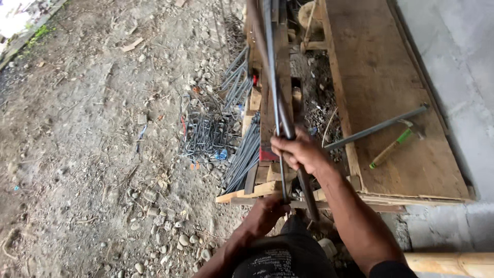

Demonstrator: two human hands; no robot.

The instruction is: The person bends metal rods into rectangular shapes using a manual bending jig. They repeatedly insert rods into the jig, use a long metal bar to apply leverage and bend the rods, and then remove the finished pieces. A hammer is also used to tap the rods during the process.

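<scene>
A long steel rod [271, 77] and a darker, thicker pipe [293, 144] are held together over a narrow wooden bench [270, 128] that runs away from the person. The right hand [298, 152] is wrapped around both, its fingers pressed together in a tight fist about the pipe and rod. The left hand [265, 213] is seen lower down, at the near end of the rod — its fingers are curled under and cannot be told apart clearly, though the rod appears to be gripped.

No packages, labels or signs are to be made out, and no containers either; a small red patch [268, 154] is seen on the bench just left of the right hand. Bundles of bent wire ties [206, 131] and short rods [247, 154] are laid on the gravel ground [92, 154] beside the bench. To the right, a plywood sheet [381, 77] is laid flat — on it a hammer with a green-tipped wooden handle [393, 146] and a grey bar [375, 127] are rested, touching near the hammer head.
</scene>
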